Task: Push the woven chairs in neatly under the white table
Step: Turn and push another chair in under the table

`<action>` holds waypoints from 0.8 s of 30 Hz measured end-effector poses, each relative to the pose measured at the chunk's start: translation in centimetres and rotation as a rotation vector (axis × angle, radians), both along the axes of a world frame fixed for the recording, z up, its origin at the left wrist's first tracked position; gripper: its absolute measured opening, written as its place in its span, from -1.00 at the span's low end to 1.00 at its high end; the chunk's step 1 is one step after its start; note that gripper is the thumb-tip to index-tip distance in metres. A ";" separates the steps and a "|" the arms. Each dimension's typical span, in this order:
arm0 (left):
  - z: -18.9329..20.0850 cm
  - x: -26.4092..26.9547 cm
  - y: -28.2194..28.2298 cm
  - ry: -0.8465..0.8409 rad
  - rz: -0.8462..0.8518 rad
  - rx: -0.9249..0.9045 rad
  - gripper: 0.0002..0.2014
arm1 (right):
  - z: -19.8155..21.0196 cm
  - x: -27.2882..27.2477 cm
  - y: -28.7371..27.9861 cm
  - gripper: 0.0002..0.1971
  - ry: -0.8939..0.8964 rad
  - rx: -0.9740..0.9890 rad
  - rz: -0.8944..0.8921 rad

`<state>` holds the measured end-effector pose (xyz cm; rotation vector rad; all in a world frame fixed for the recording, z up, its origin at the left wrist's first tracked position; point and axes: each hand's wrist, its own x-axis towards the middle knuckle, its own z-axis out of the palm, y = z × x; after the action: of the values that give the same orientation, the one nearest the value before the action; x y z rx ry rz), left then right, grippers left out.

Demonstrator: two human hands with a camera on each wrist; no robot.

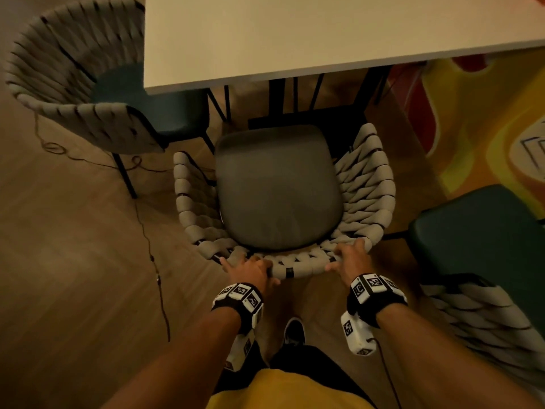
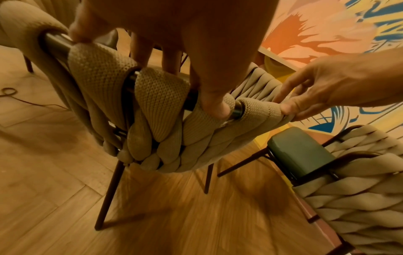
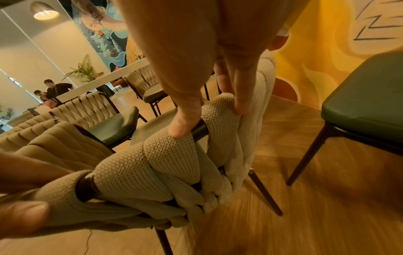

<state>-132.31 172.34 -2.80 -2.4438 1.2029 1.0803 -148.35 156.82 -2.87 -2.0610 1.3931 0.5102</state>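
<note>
A woven chair (image 1: 277, 187) with a grey seat cushion stands in front of me, its front edge just short of the white table (image 1: 295, 36). My left hand (image 1: 250, 268) grips the top rail of its woven backrest (image 2: 152, 96) on the left, fingers curled over the rail and thumb behind. My right hand (image 1: 351, 255) grips the same rail (image 3: 165, 155) on the right. A second woven chair (image 1: 88, 93) with a teal seat sits partly under the table's left end. A third woven chair (image 1: 477, 261) stands at my right, away from the table.
A thin cable (image 1: 147, 237) trails across the wooden floor (image 1: 73, 276) to the left of the chair. A colourful painted wall (image 1: 486, 119) runs along the right. The table's black legs (image 1: 277, 98) stand just beyond the chair seat. More chairs and people (image 3: 54, 89) are far off.
</note>
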 end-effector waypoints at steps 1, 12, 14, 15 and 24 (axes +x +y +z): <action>0.0 0.1 -0.2 0.014 0.001 0.000 -0.57 | 0.1 0.0 -0.3 -0.52 0.004 0.006 0.005; 1.9 0.0 -2.5 0.098 0.017 0.073 -0.53 | 0.3 -1.0 -0.9 -0.48 -0.027 0.018 -0.015; 2.9 -0.5 -2.8 0.075 -0.049 0.009 -0.64 | 0.6 -1.8 -0.8 -0.43 -0.090 0.021 -0.094; 3.5 -0.7 -3.1 0.069 -0.080 -0.027 -0.67 | 0.7 -2.3 -0.8 -0.42 -0.122 0.013 -0.130; 5.8 -4.9 -6.2 0.189 -0.395 -0.121 -0.72 | 1.7 -11.9 0.6 -0.51 -0.144 -0.024 -0.463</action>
<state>-137.22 166.15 3.00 -2.0858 1.7635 1.1608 -160.28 157.45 -1.18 -1.6739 1.7202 0.1459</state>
